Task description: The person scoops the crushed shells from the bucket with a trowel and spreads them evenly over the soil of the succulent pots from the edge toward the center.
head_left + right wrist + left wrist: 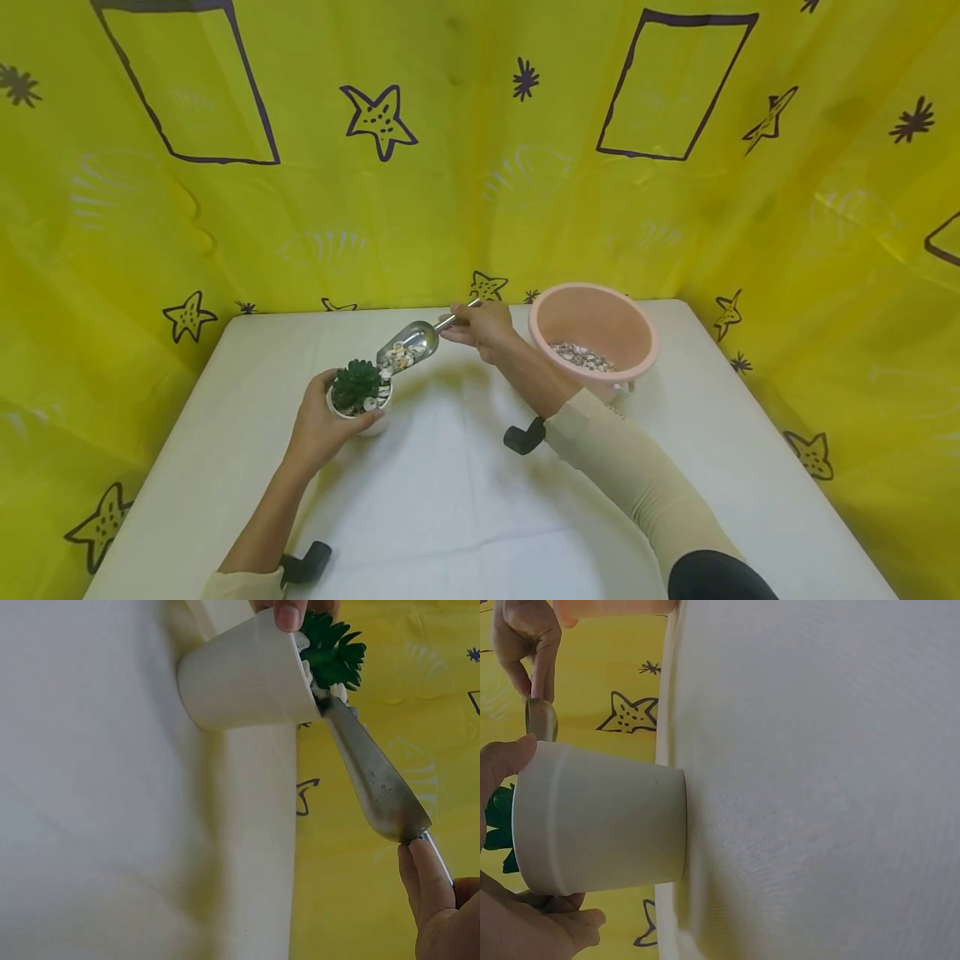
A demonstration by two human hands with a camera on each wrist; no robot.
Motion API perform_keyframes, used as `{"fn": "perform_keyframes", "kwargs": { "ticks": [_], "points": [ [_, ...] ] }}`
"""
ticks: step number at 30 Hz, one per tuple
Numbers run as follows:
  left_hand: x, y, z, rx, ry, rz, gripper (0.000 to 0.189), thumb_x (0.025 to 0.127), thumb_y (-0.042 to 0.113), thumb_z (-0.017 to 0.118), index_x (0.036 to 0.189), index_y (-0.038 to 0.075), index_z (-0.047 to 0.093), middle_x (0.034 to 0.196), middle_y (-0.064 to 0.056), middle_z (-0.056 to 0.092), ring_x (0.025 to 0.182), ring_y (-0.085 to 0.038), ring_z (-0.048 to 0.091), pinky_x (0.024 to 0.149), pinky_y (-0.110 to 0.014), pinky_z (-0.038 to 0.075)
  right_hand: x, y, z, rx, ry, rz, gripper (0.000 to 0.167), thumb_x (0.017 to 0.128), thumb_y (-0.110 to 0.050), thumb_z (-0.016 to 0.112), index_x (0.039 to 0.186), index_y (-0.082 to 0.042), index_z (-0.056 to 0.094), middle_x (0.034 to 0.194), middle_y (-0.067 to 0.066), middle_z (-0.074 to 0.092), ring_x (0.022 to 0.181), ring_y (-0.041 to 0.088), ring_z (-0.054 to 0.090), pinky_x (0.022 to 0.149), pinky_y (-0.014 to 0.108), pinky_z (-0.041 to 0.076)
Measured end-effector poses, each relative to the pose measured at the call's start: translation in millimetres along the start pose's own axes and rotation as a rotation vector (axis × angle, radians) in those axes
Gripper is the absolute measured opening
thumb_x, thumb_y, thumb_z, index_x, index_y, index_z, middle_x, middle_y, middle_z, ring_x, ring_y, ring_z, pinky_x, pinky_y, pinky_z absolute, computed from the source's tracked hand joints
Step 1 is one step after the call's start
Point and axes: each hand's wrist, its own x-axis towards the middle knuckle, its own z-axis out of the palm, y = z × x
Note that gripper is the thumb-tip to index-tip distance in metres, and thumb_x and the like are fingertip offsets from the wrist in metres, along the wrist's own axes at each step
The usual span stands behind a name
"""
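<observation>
A white flowerpot (pixel 615 817) stands on the table with a green succulent (pixel 356 385) in it and pale pebbles (pixel 372 402) around the plant. My left hand (pixel 322 423) grips the pot near its rim, thumb on the near side. My right hand (pixel 483 327) holds a metal scoop (pixel 379 787) by its thin handle. Pebbles lie in the bowl of the scoop, whose tip is tilted down at the pot's rim, beside the succulent. In the right wrist view, some pebbles show at the scoop's tip.
A pink basin (pixel 592 333) with more pebbles (pixel 582 357) inside stands at the table's back right, beyond my right forearm. White cloth covers the table (pixel 450 500). A yellow curtain (pixel 450 208) with dark drawings hangs behind and at both sides.
</observation>
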Motion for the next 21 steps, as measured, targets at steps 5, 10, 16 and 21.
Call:
{"fn": "perform_keyframes", "kwargs": {
  "ticks": [5, 10, 16, 21],
  "points": [
    [0.4, 0.2, -0.3, 0.015, -0.010, -0.006, 0.104, 0.085, 0.026, 0.089, 0.159, -0.008, 0.024, 0.163, -0.034, 0.026, 0.151, -0.049, 0.026, 0.122, -0.062, 0.025, -0.4, -0.4, -0.3, 0.001, 0.000, 0.005, 0.013, 0.106, -0.002, 0.061, 0.110, 0.011, 0.062, 0.113, 0.031, 0.071, 0.092, 0.032, 0.078, 0.078, 0.033, 0.063],
    [-0.8, 0.1, 0.1, 0.010, 0.022, -0.002, 0.106, 0.083, 0.027, 0.091, 0.158, -0.008, 0.026, 0.162, -0.032, 0.028, 0.151, -0.049, 0.026, 0.122, -0.063, 0.026, -0.4, -0.5, 0.0, -0.003, -0.003, 0.005, 0.021, 0.106, -0.002, 0.061, 0.119, 0.014, 0.061, 0.114, 0.032, 0.071, 0.093, 0.032, 0.078, 0.078, 0.033, 0.063],
    [-1.3, 1.0, -1.3, 0.019, 0.006, -0.009, 0.104, 0.085, 0.027, 0.090, 0.158, -0.010, 0.025, 0.163, -0.034, 0.027, 0.152, -0.050, 0.025, 0.122, -0.062, 0.026, -1.4, -1.7, 0.5, -0.003, 0.001, 0.001, 0.023, 0.106, -0.003, 0.061, 0.121, 0.015, 0.061, 0.114, 0.031, 0.071, 0.101, 0.036, 0.075, 0.079, 0.033, 0.063],
    [0.1, 2.4, -1.6, 0.026, -0.022, -0.014, 0.105, 0.085, 0.026, 0.089, 0.159, -0.010, 0.023, 0.163, -0.035, 0.025, 0.151, -0.051, 0.025, 0.122, -0.062, 0.025, -1.3, -1.5, 0.5, -0.003, 0.005, 0.003, 0.013, 0.106, -0.004, 0.062, 0.108, 0.009, 0.062, 0.108, 0.029, 0.073, 0.094, 0.033, 0.078, 0.078, 0.033, 0.063]
  ]
}}
